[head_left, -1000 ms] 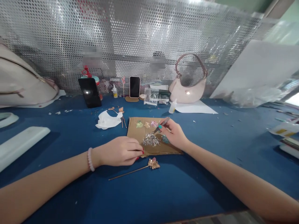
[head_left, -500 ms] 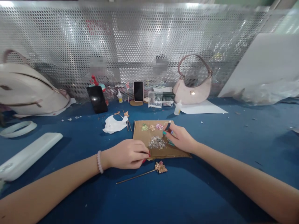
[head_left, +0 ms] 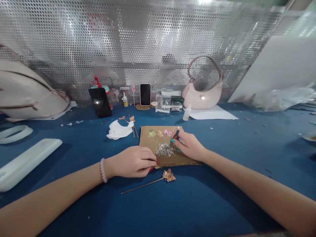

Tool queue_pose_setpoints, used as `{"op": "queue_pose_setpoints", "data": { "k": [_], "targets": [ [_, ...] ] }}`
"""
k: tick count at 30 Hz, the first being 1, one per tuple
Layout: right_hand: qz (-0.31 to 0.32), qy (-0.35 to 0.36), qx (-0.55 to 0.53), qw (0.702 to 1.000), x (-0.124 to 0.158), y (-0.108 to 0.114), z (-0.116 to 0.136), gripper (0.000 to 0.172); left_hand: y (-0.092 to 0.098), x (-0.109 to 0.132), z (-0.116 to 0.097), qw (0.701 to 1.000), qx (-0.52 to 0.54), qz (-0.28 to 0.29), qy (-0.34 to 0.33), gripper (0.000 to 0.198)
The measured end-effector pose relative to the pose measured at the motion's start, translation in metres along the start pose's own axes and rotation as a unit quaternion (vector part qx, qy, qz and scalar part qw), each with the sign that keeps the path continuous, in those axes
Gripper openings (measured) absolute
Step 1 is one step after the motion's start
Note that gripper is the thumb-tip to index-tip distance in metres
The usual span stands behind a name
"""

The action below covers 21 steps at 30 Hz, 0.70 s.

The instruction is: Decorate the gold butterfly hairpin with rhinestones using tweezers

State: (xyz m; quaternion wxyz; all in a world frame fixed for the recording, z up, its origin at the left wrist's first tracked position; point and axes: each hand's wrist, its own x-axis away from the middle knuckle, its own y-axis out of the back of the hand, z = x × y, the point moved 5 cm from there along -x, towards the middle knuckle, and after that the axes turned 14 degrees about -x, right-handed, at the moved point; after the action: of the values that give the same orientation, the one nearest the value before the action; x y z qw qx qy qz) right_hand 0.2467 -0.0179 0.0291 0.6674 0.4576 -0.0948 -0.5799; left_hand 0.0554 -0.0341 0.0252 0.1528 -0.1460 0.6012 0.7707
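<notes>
Tweezers (head_left: pixel 175 134) lower (right hand (head_left: pixel 189 145))

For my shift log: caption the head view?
Right hand holds tweezers over gems on cardboard; left hand steadies it.

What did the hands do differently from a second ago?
The right hand tipped its thin dark tweezers up steeper; a second ago they lay flatter, pointing left at the small piles of sparkly beads. Nothing was picked up or let go. The left hand stayed on the near edge of the brown cardboard sheet, and the gold hairpin with a leaf-shaped head stayed on the blue table.
</notes>
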Motion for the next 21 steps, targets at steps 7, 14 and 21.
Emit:
{"op": "queue_pose_setpoints", "data": {
  "k": [7, 14, 21],
  "targets": [
    [0.007, -0.008, 0.004, 1.000, -0.0001, 0.0032, 0.0005, 0.012, 0.0037, -0.0021, -0.0001, 1.000, 0.009, -0.004, 0.006, 0.020],
    [0.030, -0.009, 0.005, 0.999, -0.0008, 0.0012, 0.0017, 0.012, 0.0019, -0.0003, 0.0008, 1.000, 0.012, 0.004, 0.008, 0.020],
    [0.034, -0.017, 0.017, 0.999, 0.0013, 0.0038, 0.0035, 0.012, 0.0002, 0.0003, 0.0017, 1.000, 0.018, 0.007, 0.011, 0.020]
  ]
}}
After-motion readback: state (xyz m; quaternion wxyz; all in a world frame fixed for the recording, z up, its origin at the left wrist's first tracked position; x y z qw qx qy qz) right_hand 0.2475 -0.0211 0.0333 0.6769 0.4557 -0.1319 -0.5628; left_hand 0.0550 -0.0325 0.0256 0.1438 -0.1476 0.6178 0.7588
